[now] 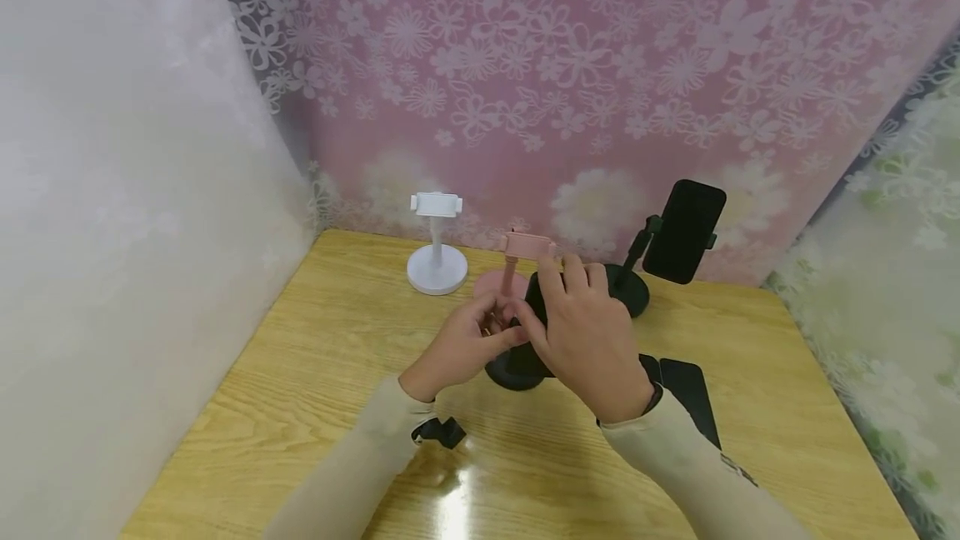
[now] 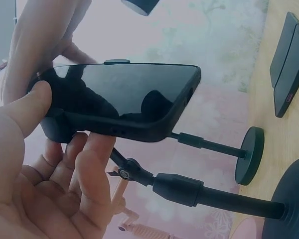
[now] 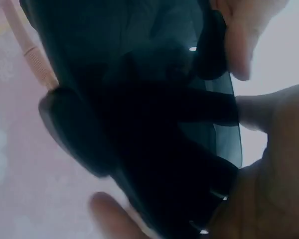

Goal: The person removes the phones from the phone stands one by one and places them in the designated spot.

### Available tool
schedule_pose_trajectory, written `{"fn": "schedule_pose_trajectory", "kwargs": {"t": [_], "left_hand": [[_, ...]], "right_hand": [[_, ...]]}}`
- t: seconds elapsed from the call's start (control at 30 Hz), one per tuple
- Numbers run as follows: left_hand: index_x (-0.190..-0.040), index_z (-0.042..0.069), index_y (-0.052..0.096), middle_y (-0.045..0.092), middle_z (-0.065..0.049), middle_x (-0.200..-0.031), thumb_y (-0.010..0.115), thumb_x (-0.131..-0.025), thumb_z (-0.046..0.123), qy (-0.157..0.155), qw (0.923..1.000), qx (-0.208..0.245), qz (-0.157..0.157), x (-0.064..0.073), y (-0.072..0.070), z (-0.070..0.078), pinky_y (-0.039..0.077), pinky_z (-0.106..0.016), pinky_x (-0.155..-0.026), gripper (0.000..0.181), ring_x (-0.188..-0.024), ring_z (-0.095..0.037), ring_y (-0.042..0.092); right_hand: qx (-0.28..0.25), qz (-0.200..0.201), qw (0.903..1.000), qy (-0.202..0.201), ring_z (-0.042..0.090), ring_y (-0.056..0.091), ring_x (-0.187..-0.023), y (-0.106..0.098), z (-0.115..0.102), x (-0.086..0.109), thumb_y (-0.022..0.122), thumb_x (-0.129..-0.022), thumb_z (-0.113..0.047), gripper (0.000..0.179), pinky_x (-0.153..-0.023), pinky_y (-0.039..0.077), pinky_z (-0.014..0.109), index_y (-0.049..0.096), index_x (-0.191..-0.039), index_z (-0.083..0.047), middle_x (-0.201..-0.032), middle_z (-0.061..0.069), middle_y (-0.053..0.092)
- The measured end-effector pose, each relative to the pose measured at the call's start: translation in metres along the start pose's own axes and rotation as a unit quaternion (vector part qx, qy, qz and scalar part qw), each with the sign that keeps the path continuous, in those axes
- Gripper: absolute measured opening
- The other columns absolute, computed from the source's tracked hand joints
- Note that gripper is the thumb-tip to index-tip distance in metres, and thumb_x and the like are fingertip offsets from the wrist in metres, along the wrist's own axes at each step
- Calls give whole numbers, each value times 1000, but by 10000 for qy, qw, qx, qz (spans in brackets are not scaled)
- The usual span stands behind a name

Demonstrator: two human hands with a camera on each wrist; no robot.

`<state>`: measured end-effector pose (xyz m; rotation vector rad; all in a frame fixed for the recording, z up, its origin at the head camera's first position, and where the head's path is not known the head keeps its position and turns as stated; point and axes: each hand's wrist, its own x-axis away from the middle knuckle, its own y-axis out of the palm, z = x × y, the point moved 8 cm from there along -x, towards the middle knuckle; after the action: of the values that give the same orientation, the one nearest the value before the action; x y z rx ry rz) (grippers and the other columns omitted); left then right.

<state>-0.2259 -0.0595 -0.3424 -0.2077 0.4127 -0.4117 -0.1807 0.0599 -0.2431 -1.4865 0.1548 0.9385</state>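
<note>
A black smartphone (image 2: 124, 97) lies sideways in the clamp (image 2: 60, 124) of a black phone stand (image 2: 177, 188). My left hand (image 1: 468, 344) pinches the clamp at one long edge of the phone, thumb on its front lip and fingers curled beneath. From the other side my right hand (image 1: 592, 336) grips the phone, its fingers reaching past the edges in the right wrist view. The opposite clamp arm (image 3: 74, 134) overlaps the phone's far edge there. Below the hands, the stand's round base (image 1: 513, 377) rests on the table; the hands cover much of the phone in the head view.
Behind stand a white phone stand (image 1: 437, 269) and a pink one (image 1: 527, 245). A second black stand (image 1: 633, 294) at the right holds an upright phone (image 1: 685, 232). Two dark phones lie on the wooden table (image 1: 300, 382), one (image 1: 690, 394) partly under my right forearm.
</note>
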Motion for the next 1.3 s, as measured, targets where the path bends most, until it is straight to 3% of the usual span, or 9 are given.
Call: {"fn": "schedule_pose_trajectory", "kwargs": {"t": [0.2,0.37,0.73,1.0,1.17,1.3], "left_hand": [[-113,14,63,60,-6,-88,70,-102,26,-15,9998,179,-93,2,2,-1,47,-29,-62,18,-68,-19,53],[-112,13,61,59,-7,-93,72,-100,23,-1,9995,252,-186,1,3,-2,46,-28,-67,19,-75,-20,54],[-107,12,58,54,-18,-97,75,-97,19,-68,9988,372,-303,0,2,-6,44,-27,-66,21,-79,-19,51],[-107,7,53,58,-2,-97,69,-99,4,-21,9871,1382,-808,-9,18,-10,48,-26,-75,19,-82,-16,55],[-109,7,54,64,-2,-105,70,-98,5,-91,9849,1507,-853,-11,19,-14,53,-28,-82,19,-93,-14,63],[-119,4,58,68,-4,-113,69,-98,5,-135,9815,1617,-1012,-13,26,-14,55,-30,-87,24,-101,-15,67]], "right_hand": [[159,197,9993,-264,40,53,-78,5,-4,-6,68,-97,-49,58,-41,43,35,60,-120,3,-103,25,60],[258,272,9981,-492,32,41,-66,5,-8,-9,65,-97,-39,43,-40,32,29,58,-104,3,-94,21,58],[163,250,9986,-443,33,44,-68,6,-10,-11,67,-96,-38,43,-40,34,31,59,-105,4,-93,22,57],[137,353,9983,-453,32,41,-66,6,-6,-10,64,-96,-40,47,-40,33,30,58,-106,6,-91,22,56],[127,257,9986,-450,31,40,-67,7,-8,-12,62,-97,-38,41,-41,35,30,58,-102,3,-94,21,57],[196,244,9985,-457,31,40,-68,6,-7,-9,62,-95,-36,38,-43,36,30,58,-99,2,-93,20,56]]}}
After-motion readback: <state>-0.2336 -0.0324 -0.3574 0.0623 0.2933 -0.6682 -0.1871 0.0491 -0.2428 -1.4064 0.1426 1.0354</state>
